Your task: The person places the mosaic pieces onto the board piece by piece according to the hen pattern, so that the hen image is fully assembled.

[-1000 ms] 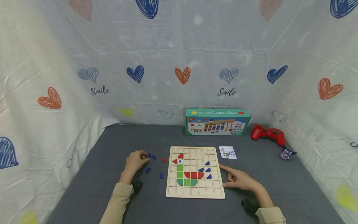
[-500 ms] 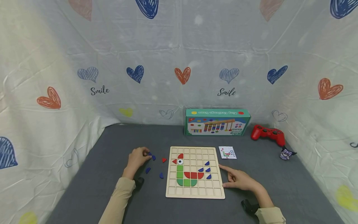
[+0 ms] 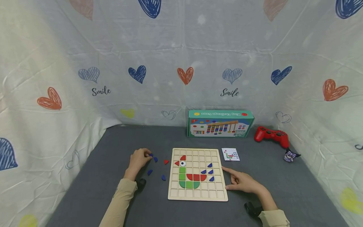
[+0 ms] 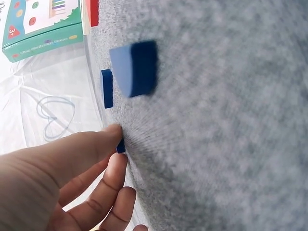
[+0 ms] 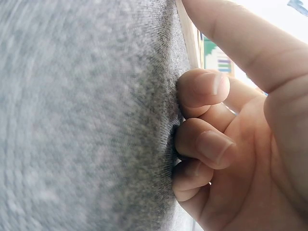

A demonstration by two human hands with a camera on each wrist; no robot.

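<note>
My left hand [image 3: 138,161] is at the left of the wooden grid board [image 3: 198,199]. Its thumb and a finger pinch a small blue piece [image 4: 121,146] low at the cloth, mostly hidden by the fingertips. Beside them lies a blue piece [image 3: 155,160] with a curved edge; two more blue pieces and a red triangle [image 3: 166,162] lie closer to the board. On the grid, green squares [image 3: 182,170], red pieces [image 3: 196,177], a white eye disc [image 3: 182,163] and several blue pieces form a bird. With index finger and thumb extended, my right hand [image 3: 244,182] touches the board's right edge, other fingers bent.
A pattern card [image 3: 230,154] lies right of the board's far corner. Behind stands a green game box [image 3: 220,124]. Far right are a red game controller [image 3: 271,135] and a small dark figure [image 3: 290,156]. A white cloth with printed hearts hangs around the table.
My left hand has shifted slightly away from me, and its fingers have closed on the farthest blue piece. The right hand and the board hold still.
</note>
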